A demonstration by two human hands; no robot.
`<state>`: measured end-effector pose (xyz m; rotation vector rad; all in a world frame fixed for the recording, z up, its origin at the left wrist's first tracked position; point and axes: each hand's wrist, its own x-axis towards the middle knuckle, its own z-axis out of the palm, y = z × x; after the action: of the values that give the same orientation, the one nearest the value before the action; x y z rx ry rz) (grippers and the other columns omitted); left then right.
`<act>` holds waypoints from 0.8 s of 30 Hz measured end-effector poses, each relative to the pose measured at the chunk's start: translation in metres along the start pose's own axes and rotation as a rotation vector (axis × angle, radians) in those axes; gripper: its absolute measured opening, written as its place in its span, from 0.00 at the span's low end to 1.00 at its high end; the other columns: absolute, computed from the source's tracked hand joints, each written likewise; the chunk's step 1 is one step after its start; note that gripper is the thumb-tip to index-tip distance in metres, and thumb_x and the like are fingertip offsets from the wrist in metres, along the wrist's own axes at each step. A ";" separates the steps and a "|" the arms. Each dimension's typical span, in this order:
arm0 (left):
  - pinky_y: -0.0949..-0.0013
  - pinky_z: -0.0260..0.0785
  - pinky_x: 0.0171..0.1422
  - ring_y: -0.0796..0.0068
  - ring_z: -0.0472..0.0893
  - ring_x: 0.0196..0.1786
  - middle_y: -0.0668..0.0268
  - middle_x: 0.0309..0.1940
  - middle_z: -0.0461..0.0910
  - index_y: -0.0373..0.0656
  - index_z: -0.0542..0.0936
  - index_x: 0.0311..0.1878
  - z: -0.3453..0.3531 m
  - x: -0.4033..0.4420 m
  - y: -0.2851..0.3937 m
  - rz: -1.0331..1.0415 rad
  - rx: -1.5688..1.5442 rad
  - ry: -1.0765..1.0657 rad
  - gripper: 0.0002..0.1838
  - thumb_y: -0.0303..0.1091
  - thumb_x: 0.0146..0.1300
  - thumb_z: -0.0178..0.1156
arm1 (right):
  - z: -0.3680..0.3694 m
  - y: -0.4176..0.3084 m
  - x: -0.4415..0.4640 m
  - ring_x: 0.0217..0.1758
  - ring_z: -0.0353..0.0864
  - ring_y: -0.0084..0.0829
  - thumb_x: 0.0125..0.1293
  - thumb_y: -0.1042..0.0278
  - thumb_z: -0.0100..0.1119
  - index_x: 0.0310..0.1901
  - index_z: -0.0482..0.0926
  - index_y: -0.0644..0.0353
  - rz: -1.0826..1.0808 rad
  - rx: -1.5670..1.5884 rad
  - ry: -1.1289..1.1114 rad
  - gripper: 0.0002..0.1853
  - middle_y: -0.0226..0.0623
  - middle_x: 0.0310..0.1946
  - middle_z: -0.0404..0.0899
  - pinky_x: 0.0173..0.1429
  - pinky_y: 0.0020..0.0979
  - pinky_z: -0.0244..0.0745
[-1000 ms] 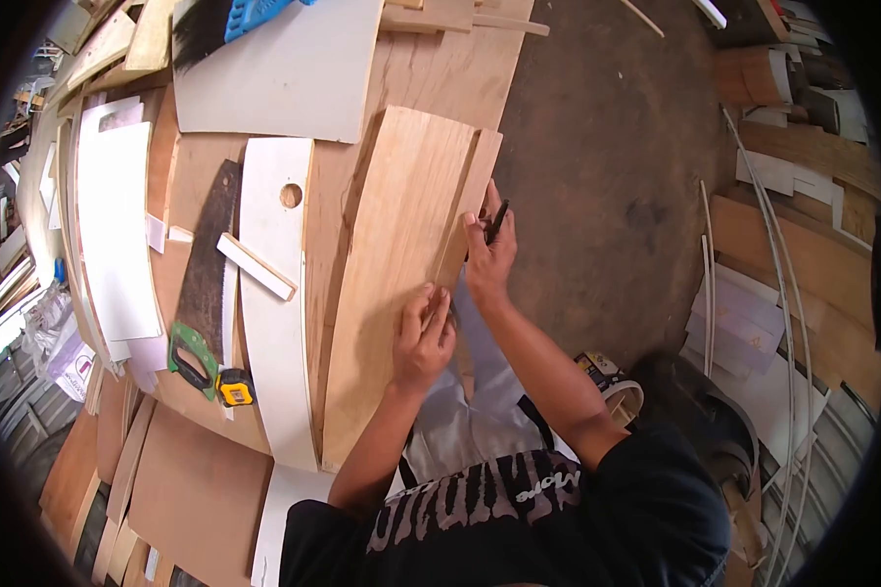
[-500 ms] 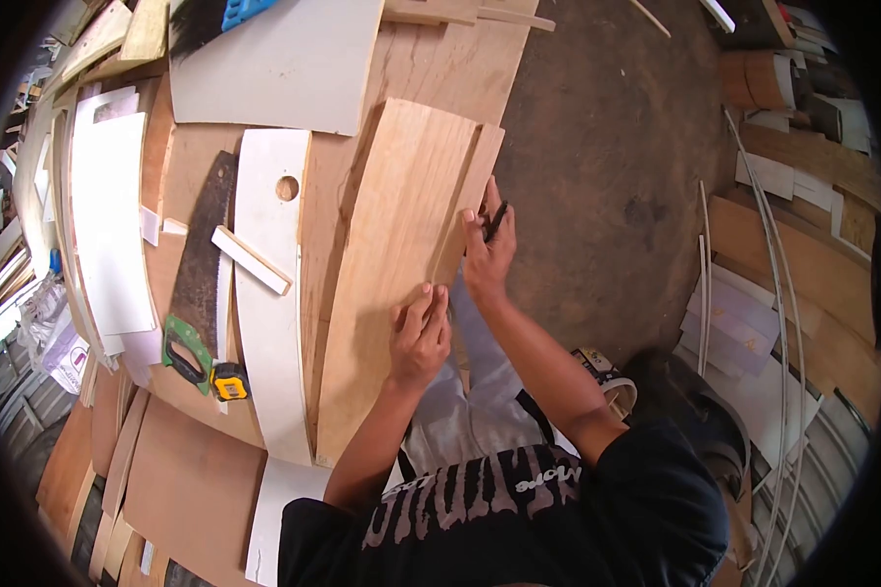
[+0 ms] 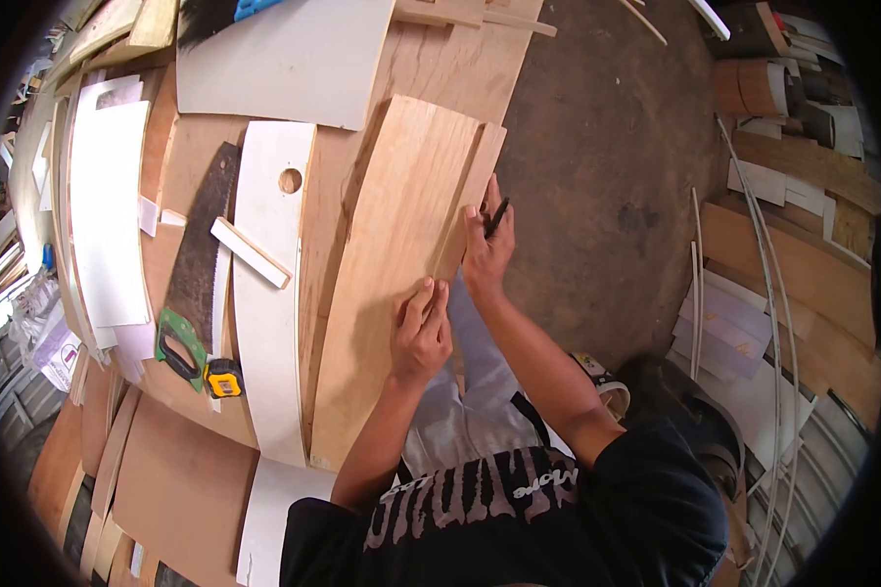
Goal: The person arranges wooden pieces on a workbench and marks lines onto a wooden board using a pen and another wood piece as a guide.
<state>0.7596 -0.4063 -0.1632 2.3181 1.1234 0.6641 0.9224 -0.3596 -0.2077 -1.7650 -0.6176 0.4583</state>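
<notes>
A light wooden board [image 3: 392,215] lies on the plywood surface in front of me, and a narrow wood strip [image 3: 480,171] runs along its right edge. My left hand [image 3: 422,333] presses its fingertips on the strip's lower end and the board. Higher up, my right hand [image 3: 489,243] grips the strip's outer edge with the thumb on top. A dark pen-like tool [image 3: 498,215] is held between the fingers of that hand. Some of its fingers are hidden beneath the strip.
Left of the board lie a white panel with a round hole [image 3: 269,362], a short white strip [image 3: 252,252], a handsaw [image 3: 203,245] and a yellow tape measure [image 3: 224,378]. A grey panel [image 3: 284,64] is at the top. Wood offcuts [image 3: 803,264] lie at the right.
The view has shifted slightly. Both hands keep nearly the same places on the board and strip.
</notes>
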 end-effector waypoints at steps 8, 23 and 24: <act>0.56 0.74 0.66 0.58 0.85 0.61 0.53 0.65 0.85 0.33 0.88 0.61 -0.004 0.015 0.004 -0.006 -0.011 0.039 0.19 0.21 0.66 0.69 | -0.001 0.003 0.001 0.42 0.70 0.25 0.77 0.69 0.66 0.79 0.74 0.60 0.007 0.000 -0.012 0.31 0.29 0.40 0.69 0.51 0.29 0.72; 0.56 0.72 0.56 0.59 0.79 0.48 0.66 0.38 0.78 0.42 0.91 0.54 -0.018 0.069 -0.007 0.059 0.039 -0.143 0.16 0.28 0.63 0.72 | -0.027 -0.033 0.070 0.42 0.75 0.22 0.64 0.71 0.74 0.75 0.71 0.59 0.251 -0.099 -0.260 0.37 0.38 0.56 0.76 0.46 0.29 0.78; 0.57 0.72 0.55 0.59 0.79 0.49 0.67 0.38 0.78 0.42 0.91 0.56 -0.020 0.070 -0.007 0.057 0.045 -0.172 0.18 0.28 0.62 0.72 | -0.026 -0.032 0.076 0.41 0.75 0.24 0.65 0.68 0.75 0.75 0.71 0.60 0.173 -0.220 -0.285 0.37 0.41 0.57 0.75 0.46 0.31 0.79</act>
<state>0.7821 -0.3415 -0.1369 2.4013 1.0063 0.4536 0.9919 -0.3259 -0.1691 -1.9885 -0.7398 0.7961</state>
